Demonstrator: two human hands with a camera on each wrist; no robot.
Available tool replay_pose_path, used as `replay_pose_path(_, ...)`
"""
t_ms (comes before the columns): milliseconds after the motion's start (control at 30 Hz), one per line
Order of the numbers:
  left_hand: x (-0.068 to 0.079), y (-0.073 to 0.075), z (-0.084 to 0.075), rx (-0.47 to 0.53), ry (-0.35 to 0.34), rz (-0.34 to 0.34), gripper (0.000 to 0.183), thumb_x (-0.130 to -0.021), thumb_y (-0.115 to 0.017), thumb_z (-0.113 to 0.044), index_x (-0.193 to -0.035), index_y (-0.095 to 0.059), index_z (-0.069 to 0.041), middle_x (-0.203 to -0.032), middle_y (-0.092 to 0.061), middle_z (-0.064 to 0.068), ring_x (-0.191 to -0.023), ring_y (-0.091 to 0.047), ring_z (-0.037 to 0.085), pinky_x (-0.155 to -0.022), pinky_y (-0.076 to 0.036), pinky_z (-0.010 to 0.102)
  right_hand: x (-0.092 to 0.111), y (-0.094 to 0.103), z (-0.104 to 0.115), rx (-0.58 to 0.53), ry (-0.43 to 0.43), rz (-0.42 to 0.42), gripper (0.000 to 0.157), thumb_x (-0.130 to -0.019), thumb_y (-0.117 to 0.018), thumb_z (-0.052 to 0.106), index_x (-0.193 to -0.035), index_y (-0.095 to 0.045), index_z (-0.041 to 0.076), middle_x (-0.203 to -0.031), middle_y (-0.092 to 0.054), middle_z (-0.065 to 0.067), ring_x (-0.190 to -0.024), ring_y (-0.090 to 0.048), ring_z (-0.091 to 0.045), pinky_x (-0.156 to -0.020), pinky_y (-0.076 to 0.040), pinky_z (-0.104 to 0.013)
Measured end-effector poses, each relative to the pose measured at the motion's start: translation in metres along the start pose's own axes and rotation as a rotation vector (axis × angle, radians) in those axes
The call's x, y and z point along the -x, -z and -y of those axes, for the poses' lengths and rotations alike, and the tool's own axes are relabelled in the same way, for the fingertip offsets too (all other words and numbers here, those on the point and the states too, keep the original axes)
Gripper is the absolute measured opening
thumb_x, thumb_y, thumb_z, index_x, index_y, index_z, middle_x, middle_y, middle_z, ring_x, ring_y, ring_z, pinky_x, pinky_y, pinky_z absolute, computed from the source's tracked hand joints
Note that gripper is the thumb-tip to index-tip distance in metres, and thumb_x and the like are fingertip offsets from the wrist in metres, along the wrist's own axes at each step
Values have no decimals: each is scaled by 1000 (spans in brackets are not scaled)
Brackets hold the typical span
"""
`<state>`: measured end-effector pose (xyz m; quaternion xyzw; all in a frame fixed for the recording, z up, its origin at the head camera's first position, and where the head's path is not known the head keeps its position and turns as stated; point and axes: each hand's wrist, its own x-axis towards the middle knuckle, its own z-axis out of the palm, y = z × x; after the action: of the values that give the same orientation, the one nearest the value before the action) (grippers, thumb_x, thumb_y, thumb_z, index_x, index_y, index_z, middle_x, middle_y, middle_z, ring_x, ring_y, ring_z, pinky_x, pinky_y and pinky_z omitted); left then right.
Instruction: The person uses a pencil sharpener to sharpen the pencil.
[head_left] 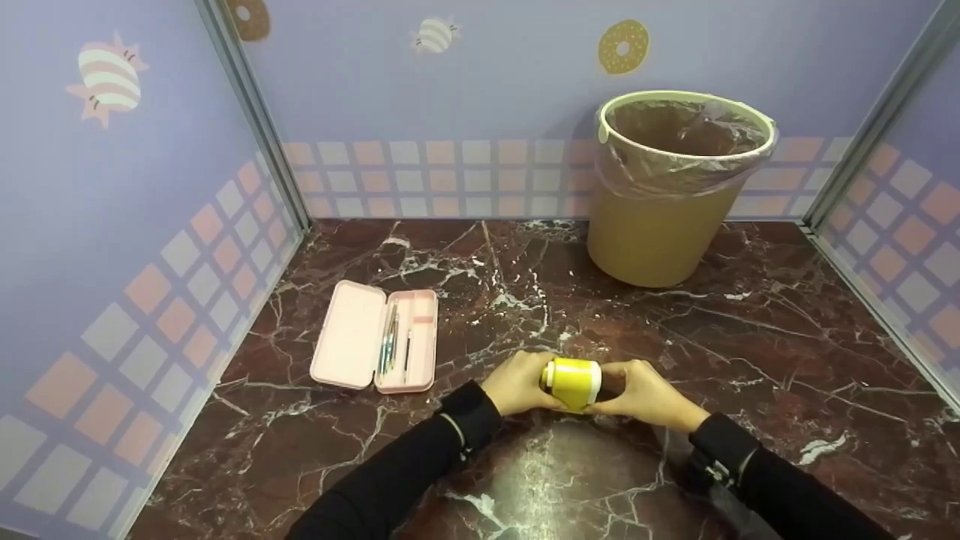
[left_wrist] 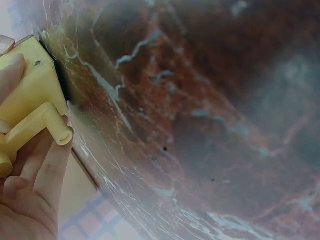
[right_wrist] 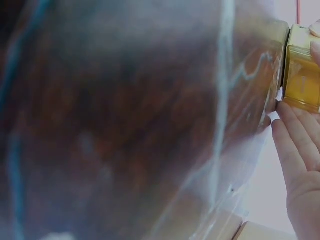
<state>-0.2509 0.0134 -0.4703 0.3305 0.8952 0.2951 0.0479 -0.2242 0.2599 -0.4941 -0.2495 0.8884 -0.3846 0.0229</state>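
Both hands hold a yellow crank pencil sharpener (head_left: 574, 381) between them, low over the table. My left hand (head_left: 519, 384) grips its left side. The left wrist view shows its yellow crank handle (left_wrist: 37, 122) on that side, close over the fingers. My right hand (head_left: 651, 394) pinches the other side, thumb and fingers at the edges. There, in the right wrist view, a see-through amber drawer (right_wrist: 303, 80) faces the palm. Part of the sharpener's body is hidden behind the fingers.
A pink pencil case (head_left: 349, 334) lies unfolded at the left, several thin pencils (head_left: 390, 341) inside. At the back right stands a tan waste bin (head_left: 652, 232) lined with a clear bag. Pale crumbs dot the marbled table (head_left: 517, 289). Patterned panels (head_left: 450, 90) enclose three sides.
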Motion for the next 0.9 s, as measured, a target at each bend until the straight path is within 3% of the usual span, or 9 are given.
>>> replay_pose_path(533,-2,-4,0,-17,-23,1,50,-69,-94,-27,-108,-70,-7,-98,-78,7,-82,-69,14,-78,-56,22,6,1,-2,10,-19,3,46,-78,-88,33,-115,-75,10,-104,-80,-1,-87,-73,-9,-82,-59,-23)
replay_pose_path(900,-1,-1,0,13,4,10,54,-68,-95,-27,-112,-70,-7,-102,-78,7,-88,-72,19,-84,-58,26,9,6,-8,-102,-48,40,53,-80,-87,29,-124,-70,6,-119,-77,-10,-108,-75,-21,-96,-60,-33)
